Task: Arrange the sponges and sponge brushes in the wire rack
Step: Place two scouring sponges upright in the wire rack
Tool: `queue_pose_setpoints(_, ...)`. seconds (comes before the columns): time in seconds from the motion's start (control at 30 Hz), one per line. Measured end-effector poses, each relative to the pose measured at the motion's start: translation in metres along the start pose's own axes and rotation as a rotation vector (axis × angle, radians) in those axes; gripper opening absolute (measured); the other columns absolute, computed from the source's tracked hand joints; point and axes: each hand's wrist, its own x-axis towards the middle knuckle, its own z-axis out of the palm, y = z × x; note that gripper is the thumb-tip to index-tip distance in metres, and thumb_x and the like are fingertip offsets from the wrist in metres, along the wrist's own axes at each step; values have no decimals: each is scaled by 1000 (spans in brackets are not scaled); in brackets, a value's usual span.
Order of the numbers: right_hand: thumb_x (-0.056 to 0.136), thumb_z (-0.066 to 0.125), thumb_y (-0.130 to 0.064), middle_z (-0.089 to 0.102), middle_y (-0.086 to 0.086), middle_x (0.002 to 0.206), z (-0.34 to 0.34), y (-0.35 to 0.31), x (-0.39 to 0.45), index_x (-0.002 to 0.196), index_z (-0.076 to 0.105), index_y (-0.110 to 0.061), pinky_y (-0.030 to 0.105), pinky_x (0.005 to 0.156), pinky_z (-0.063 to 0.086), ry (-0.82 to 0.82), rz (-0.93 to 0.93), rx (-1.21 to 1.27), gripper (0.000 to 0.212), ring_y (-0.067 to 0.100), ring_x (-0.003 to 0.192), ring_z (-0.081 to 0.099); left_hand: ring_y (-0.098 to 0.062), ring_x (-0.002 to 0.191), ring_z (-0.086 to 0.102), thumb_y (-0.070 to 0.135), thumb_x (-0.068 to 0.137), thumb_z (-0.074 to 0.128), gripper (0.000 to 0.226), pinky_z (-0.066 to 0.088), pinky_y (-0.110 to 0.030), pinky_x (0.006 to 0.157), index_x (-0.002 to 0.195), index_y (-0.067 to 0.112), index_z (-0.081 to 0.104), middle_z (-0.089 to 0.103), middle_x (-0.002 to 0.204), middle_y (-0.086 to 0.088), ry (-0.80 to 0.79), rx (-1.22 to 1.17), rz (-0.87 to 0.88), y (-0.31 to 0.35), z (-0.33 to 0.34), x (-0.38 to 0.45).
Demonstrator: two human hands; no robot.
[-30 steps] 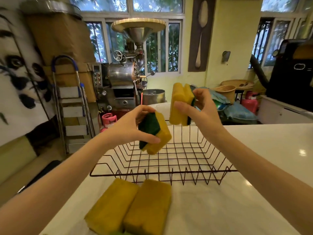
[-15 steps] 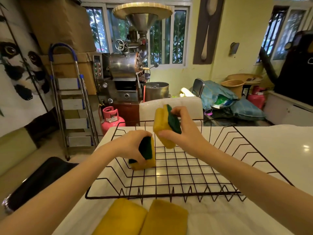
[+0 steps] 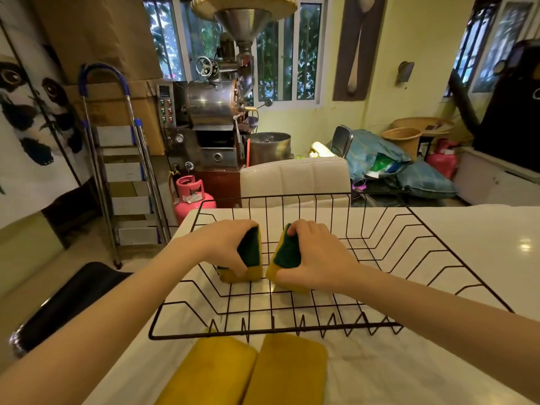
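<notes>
A black wire rack stands on the white counter in front of me. My left hand grips a yellow sponge with a green scouring side, standing on edge on the rack's floor at the left. My right hand grips a second yellow-and-green sponge right beside it, also on edge and touching the rack's floor. A narrow gap separates the two sponges. Two more yellow sponges, one on the left and one on the right, lie flat side by side on the counter in front of the rack.
The white counter extends to the right of the rack. Its left edge drops to a black stool seat. Beyond the far edge stand a cream chair back, a pink gas cylinder, a stepladder and a metal roasting machine.
Both hands came down from above the rack and set their sponges on edge on the rack's floor, side by side. The view tilted down and closer to the rack.
</notes>
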Motion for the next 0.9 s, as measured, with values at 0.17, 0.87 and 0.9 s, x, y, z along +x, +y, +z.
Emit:
queue_pose_setpoints(0.17,67,66,-53,45,3,119,4,-16,-10,124,36,-18,34,89,46,-55,-9,-39,73,19,106,41,-20,120,43,27,68,74,83,44,-37,98,137,23,28,44,136,-2,-60,4,17,-1,3,-4)
queue_pose_setpoints(0.87,62,80,-33,52,6,115,-2,-6,45,119,42,-17,31,82,51,-322,-72,-78,70,20,101,51,-24,116,45,31,75,67,70,44,-35,96,135,14,34,39,139,-12,-44,119,53,9,8,-15)
queue_pose_setpoints(0.9,62,80,-34,52,6,115,-1,-5,45,119,43,-17,31,82,51,-316,-72,-80,70,20,101,51,-24,114,46,31,75,67,69,45,-35,96,134,14,34,41,137,-12,-39,121,55,9,8,-15)
